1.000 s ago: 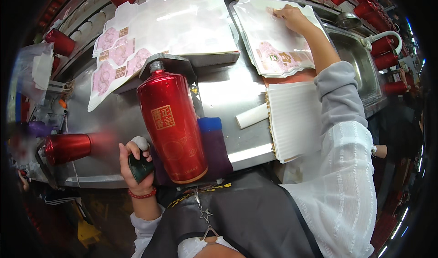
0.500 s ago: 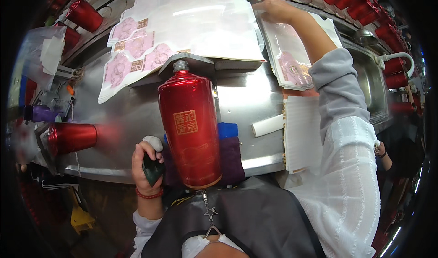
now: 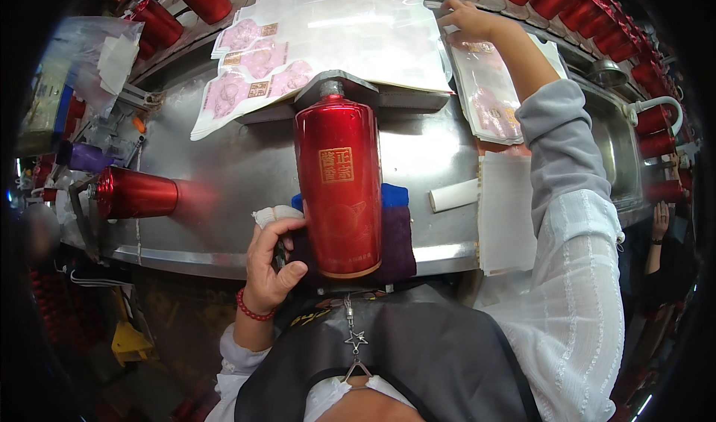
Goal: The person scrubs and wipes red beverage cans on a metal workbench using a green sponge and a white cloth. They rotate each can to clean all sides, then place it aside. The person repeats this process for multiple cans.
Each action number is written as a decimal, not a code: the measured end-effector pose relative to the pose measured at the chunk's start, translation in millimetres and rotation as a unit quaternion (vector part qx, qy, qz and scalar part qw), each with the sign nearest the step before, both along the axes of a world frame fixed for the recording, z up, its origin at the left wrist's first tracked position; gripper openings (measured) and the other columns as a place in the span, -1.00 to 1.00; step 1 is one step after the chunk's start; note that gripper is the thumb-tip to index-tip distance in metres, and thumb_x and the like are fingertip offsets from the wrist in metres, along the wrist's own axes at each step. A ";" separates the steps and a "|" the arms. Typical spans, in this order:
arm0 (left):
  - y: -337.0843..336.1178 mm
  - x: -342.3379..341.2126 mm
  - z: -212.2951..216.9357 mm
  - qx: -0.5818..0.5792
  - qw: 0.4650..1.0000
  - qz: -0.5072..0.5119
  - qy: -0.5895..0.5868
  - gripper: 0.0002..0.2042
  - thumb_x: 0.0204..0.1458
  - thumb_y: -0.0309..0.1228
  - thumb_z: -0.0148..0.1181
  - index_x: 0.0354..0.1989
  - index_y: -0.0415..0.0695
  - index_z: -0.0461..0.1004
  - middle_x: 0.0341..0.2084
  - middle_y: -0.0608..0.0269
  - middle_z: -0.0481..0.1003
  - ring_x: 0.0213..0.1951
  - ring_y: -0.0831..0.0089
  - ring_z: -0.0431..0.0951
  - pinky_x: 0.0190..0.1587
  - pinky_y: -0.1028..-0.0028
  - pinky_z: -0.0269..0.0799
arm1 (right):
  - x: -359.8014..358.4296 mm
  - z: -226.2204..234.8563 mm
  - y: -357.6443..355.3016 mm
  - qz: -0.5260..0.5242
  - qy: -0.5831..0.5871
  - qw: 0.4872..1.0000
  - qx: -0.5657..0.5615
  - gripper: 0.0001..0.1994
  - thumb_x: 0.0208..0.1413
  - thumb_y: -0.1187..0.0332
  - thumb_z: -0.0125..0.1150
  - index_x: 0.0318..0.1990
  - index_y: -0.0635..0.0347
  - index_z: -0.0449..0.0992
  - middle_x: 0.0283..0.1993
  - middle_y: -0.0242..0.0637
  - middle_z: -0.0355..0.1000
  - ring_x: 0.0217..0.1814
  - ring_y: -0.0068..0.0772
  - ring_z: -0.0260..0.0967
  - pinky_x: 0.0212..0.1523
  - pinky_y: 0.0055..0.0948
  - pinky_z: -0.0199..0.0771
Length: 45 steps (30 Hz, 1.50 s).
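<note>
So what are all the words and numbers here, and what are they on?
I won't copy any writing out, but here's where it is:
Red bottle: gold characters in a square stamp, big and clear.
Same bottle, near its base: faint print, too small to read.
Left sheets: gold squares beside pink pictures, too small.
Right sheets: gold print, too blurred.
Dark apron: yellow lettering, creased, only partly showing.

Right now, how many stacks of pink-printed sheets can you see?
2: the wide stack beyond the middle bottle, and the narrow stack right of the wide one, partly hidden by the right forearm. Others may be out of sight.
</note>
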<state>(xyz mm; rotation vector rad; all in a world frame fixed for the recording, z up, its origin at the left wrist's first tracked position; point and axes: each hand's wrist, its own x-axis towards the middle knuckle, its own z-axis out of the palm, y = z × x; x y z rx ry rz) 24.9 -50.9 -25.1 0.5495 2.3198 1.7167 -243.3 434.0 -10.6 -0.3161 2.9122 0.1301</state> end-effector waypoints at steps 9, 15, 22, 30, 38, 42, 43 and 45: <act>4.6 -0.9 -4.9 -0.020 0.998 -0.012 0.062 -0.37 0.10 0.14 0.31 -0.02 -0.29 0.53 -0.08 0.13 0.47 -0.21 0.42 0.36 -0.15 0.48 0.34 | -6.8 1.0 13.1 0.034 -0.038 0.999 0.018 -0.54 -0.05 0.45 0.44 0.07 -0.17 0.65 0.43 -0.20 0.14 0.41 0.05 0.15 0.40 -0.10 0.27; 7.0 -2.6 -7.2 -0.027 0.997 -0.003 0.068 -0.41 0.10 0.12 0.30 -0.07 -0.27 0.54 -0.14 0.19 0.47 -0.25 0.44 0.35 -0.17 0.49 0.32 | 23.7 -3.7 20.2 0.059 -0.016 0.993 -0.101 -0.63 0.06 0.47 0.31 0.04 -0.09 0.66 0.37 -0.16 0.22 0.45 0.05 0.12 0.42 -0.13 0.24; 6.0 -3.5 -11.7 -0.020 0.999 0.009 0.049 -0.44 0.11 0.11 0.29 -0.12 -0.24 0.54 -0.21 0.25 0.44 -0.28 0.50 0.31 -0.19 0.51 0.28 | -3.1 -15.8 12.2 0.039 -0.008 0.999 0.030 -0.64 0.09 0.45 0.27 0.05 -0.12 0.66 0.39 -0.21 0.20 0.41 0.08 0.11 0.40 -0.10 0.25; 6.0 1.7 -16.0 -0.018 0.999 0.032 0.032 -0.46 0.11 0.11 0.30 -0.12 -0.22 0.54 -0.22 0.27 0.44 -0.28 0.51 0.31 -0.19 0.50 0.27 | -19.0 7.7 1.3 0.021 -0.095 0.995 0.021 -0.62 0.00 0.48 0.36 0.02 -0.10 0.69 0.31 -0.14 0.24 0.36 -0.09 0.21 0.33 -0.21 0.31; 7.5 -1.8 -19.3 -0.012 0.999 0.028 0.033 -0.48 0.11 0.09 0.30 -0.17 -0.22 0.53 -0.27 0.30 0.41 -0.31 0.51 0.29 -0.21 0.51 0.24 | -3.4 -2.8 26.1 0.082 -0.098 0.976 -0.177 -0.81 -0.04 0.44 0.34 -0.22 0.12 0.65 0.08 -0.20 0.29 0.21 -0.16 0.31 0.24 -0.30 0.34; 9.2 -3.4 -18.6 -0.016 0.999 0.024 0.037 -0.47 0.12 0.11 0.29 -0.16 -0.22 0.53 -0.25 0.28 0.43 -0.31 0.50 0.30 -0.21 0.50 0.25 | 7.2 -10.4 35.2 0.066 -0.054 0.976 -0.199 -0.86 0.00 0.40 0.38 -0.29 0.15 0.55 0.09 -0.19 0.29 0.21 -0.14 0.29 0.21 -0.31 0.33; 8.2 -1.9 -18.9 -0.020 0.999 0.027 0.037 -0.46 0.12 0.12 0.28 -0.15 -0.22 0.53 -0.25 0.27 0.43 -0.30 0.49 0.31 -0.21 0.50 0.26 | 11.2 -8.1 34.8 0.090 -0.016 0.979 -0.182 -0.85 0.01 0.39 0.39 -0.31 0.15 0.53 0.08 -0.19 0.29 0.20 -0.13 0.29 0.21 -0.32 0.32; 10.1 -0.5 -15.3 -0.023 0.998 0.028 0.054 -0.41 0.11 0.16 0.26 -0.11 -0.23 0.54 -0.21 0.23 0.46 -0.28 0.47 0.33 -0.20 0.49 0.27 | 17.6 1.1 35.8 0.124 0.016 0.977 -0.175 -0.82 0.07 0.39 0.39 -0.32 0.17 0.45 0.06 -0.17 0.29 0.18 -0.11 0.28 0.19 -0.31 0.31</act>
